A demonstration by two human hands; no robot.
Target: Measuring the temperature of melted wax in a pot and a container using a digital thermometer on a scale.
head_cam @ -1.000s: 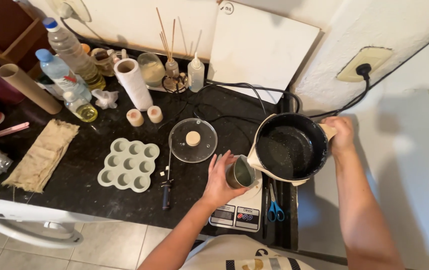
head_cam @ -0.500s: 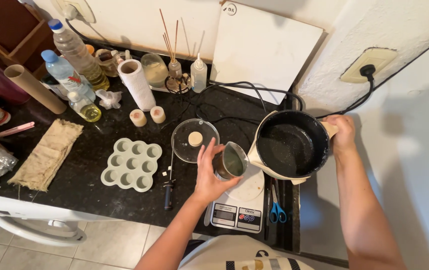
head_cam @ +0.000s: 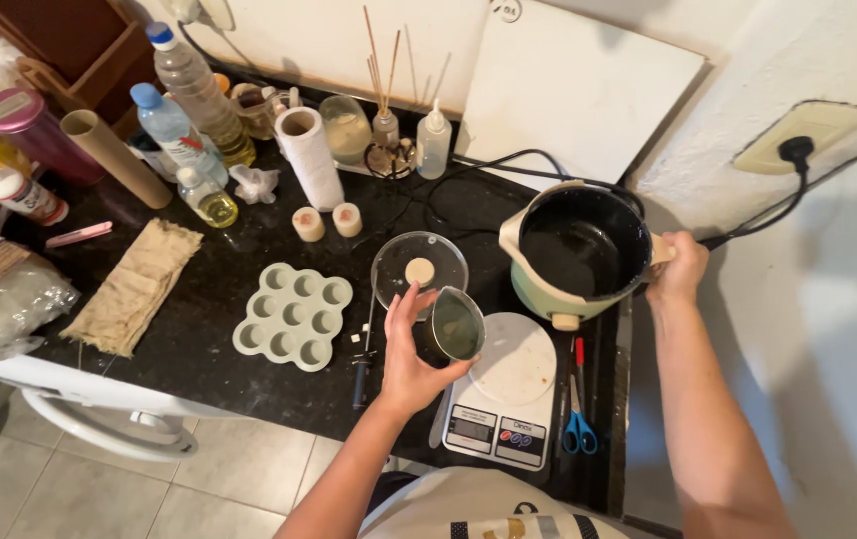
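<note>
the left hand [head_cam: 410, 354] grips a small glass cup [head_cam: 456, 324] by its wall at nine o'clock of the scale [head_cam: 503, 394] — likely light, slick, breakable — while the right hand [head_cam: 678, 268] clenches the heavier pot [head_cam: 576, 250] by its handle.

Left hand [head_cam: 410, 351] curled in a grip — right hand [head_cam: 678, 268] clenched, arm outstretched.

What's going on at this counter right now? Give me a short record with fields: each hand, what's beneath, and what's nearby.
left hand: left hand holds a small cup, tilted
right hand: right hand grips the handle of the green pot
below the cup: white kitchen scale
nearby: round silicone mould, glass lid, blue scissors
surface: dark counter
</note>
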